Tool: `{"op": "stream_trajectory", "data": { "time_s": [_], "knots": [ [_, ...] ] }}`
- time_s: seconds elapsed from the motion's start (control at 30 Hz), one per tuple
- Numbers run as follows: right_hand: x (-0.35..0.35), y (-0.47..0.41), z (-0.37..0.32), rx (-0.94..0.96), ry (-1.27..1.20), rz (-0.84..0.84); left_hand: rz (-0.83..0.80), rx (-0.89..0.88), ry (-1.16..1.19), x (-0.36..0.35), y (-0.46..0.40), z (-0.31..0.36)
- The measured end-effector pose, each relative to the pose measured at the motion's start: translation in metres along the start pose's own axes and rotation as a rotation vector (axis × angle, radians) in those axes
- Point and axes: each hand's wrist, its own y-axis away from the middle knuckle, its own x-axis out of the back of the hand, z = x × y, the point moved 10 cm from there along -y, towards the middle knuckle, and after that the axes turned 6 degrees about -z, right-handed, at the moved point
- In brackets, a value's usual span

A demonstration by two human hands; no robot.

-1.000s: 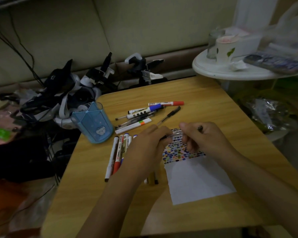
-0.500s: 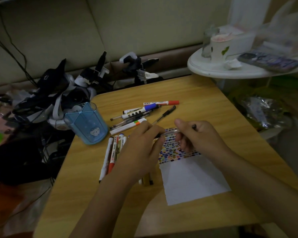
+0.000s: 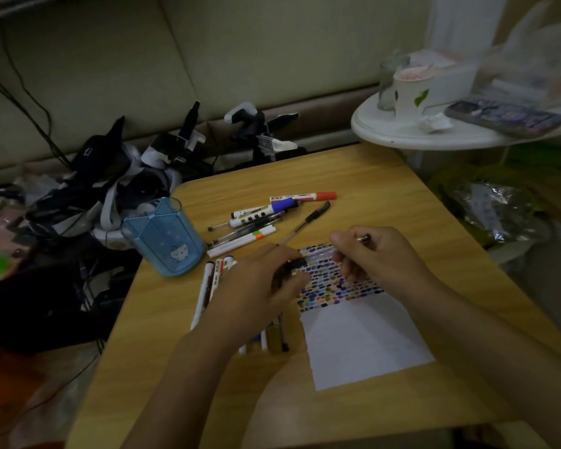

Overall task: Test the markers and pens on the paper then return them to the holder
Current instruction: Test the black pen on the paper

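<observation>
Dim room, seen from above a small wooden table (image 3: 353, 176) with rounded corners and pale grain. Near its middle, a white sheet of paper (image 3: 363, 338), the far strip crowded with small coloured test marks, the near part blank.

Left hand (image 3: 256, 293) over the paper's left edge, fingers curled round a small dark piece, probably a pen cap (image 3: 289, 268); blurred, so hard to say for sure. Right hand (image 3: 376, 257) above the marked strip, thumb and fingers pinching a thin pen (image 3: 363, 238), its dark end poking out past the knuckles. The two hands close together, not quite touching.

At the table's left edge, upright, a translucent blue holder (image 3: 164, 236) with inner dividers and a small cartoon face on the front. Just right of it, a loose heap of markers and pens: a red-capped marker (image 3: 305, 197) farthest back, a blue-capped marker (image 3: 263, 211) beside it, a black pen (image 3: 308, 218) angled towards the paper, an orange-banded marker (image 3: 240, 240) nearest the holder. Another row of markers (image 3: 208, 286) lying lengthwise beneath the left wrist, partly hidden.

Behind the table, a beige cushioned sofa back (image 3: 208, 59). On the seat to the left, a tangle of dark straps and gear (image 3: 110, 176). To the right, a round white side table (image 3: 418, 134) bearing a white cup (image 3: 408, 92), a glass (image 3: 386, 82) and a phone (image 3: 506, 118).
</observation>
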Motion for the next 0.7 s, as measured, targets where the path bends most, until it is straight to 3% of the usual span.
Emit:
{"op": "stream_trajectory", "data": {
  "time_s": [0.13,0.27,0.4,0.7],
  "knots": [
    [-0.006,-0.001,0.001,0.003,0.008,-0.015,-0.021,0.011,-0.009,0.001,0.000,-0.004],
    [-0.002,-0.004,0.006,-0.018,0.009,0.002,-0.060,0.144,0.016,0.007,0.012,-0.028],
    [-0.002,-0.004,0.008,-0.011,0.079,0.010,0.013,0.311,0.071,0.020,0.029,-0.052],
    [-0.005,-0.005,0.011,-0.014,0.135,-0.001,-0.049,0.432,-0.124,0.014,0.031,-0.066]
  ]
}}
